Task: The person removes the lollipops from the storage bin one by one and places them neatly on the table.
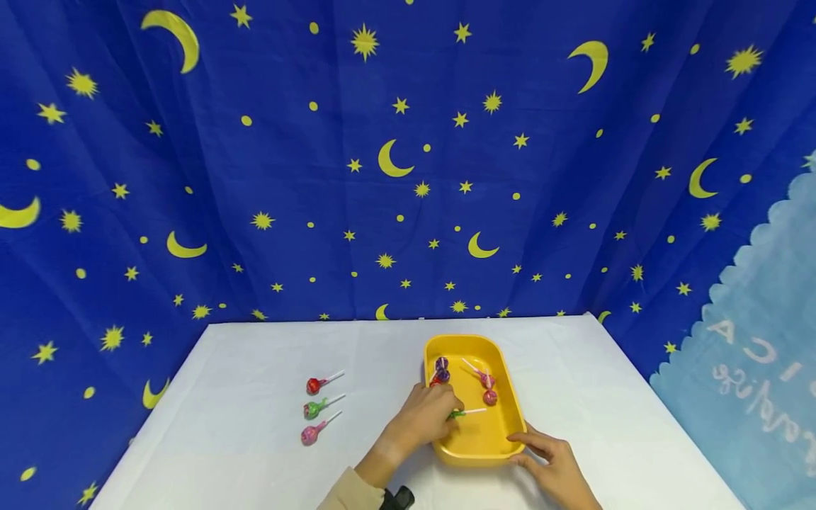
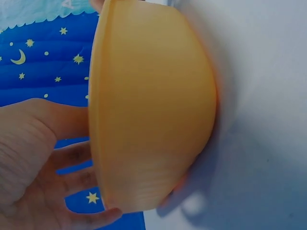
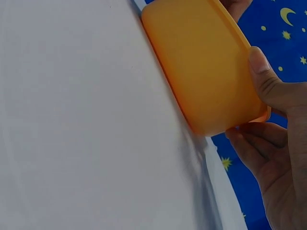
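Observation:
A yellow plastic tub (image 1: 508,382) stands on the white table. My left hand (image 1: 428,412) reaches over its left rim, and the fingers pinch a green-wrapped lollipop (image 1: 457,414) with its white stick pointing right. In the left wrist view the tub wall (image 2: 153,105) hides the fingertips of the left hand (image 2: 43,163). Purple lollipops (image 1: 443,370) and a red one (image 1: 436,380) lie at the tub's left side, pink ones (image 1: 489,389) at its right. My right hand (image 1: 551,460) grips the near right corner, thumb (image 3: 261,64) against the outer wall.
Left of the tub, a red lollipop (image 1: 314,386), a green lollipop (image 1: 312,409) and a pink lollipop (image 1: 309,435) lie in a column on the white tablecloth (image 1: 242,397). A blue star-patterned curtain (image 1: 408,212) hangs behind the table. A light blue cloth (image 1: 752,354) hangs at right.

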A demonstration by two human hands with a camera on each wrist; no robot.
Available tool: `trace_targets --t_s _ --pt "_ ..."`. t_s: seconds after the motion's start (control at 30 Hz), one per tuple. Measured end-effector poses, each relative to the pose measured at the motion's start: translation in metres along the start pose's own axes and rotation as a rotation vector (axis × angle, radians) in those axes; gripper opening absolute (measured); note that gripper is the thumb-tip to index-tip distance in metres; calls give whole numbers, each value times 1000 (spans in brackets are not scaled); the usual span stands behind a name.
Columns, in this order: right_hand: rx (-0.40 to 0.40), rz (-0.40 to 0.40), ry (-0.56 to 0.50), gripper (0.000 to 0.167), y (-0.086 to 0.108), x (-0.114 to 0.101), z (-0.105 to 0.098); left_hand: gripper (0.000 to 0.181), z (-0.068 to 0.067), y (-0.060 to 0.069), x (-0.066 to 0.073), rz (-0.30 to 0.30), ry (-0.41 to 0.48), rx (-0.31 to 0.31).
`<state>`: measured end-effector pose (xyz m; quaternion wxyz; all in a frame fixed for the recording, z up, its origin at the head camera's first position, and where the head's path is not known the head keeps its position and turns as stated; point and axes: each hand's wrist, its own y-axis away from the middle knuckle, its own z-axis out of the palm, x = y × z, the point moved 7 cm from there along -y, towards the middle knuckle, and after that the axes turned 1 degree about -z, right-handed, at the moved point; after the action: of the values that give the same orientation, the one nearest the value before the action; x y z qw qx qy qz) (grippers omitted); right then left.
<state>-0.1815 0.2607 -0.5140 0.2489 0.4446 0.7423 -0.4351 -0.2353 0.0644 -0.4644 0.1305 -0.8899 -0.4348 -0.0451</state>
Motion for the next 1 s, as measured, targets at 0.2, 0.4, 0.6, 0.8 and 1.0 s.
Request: trace_targets --t_s 0.2,0.4,0.6,0.8,1.0 --pt "6 0 7 25 0 -1 -1 11 -8 2 2 23 5 -5" --pt "14 -28 8 25 0 -3 -1 17 -22 8 4 33 -4 17" --pt "15 -50 4 25 0 -2 -1 20 -37 19 1 10 21 21" --pt "6 -41 9 26 1 0 0 18 -46 28 -9 -26 92 21" --pt "-1 -32 7 27 0 1 0 24 -56 40 -21 -59 135 39"
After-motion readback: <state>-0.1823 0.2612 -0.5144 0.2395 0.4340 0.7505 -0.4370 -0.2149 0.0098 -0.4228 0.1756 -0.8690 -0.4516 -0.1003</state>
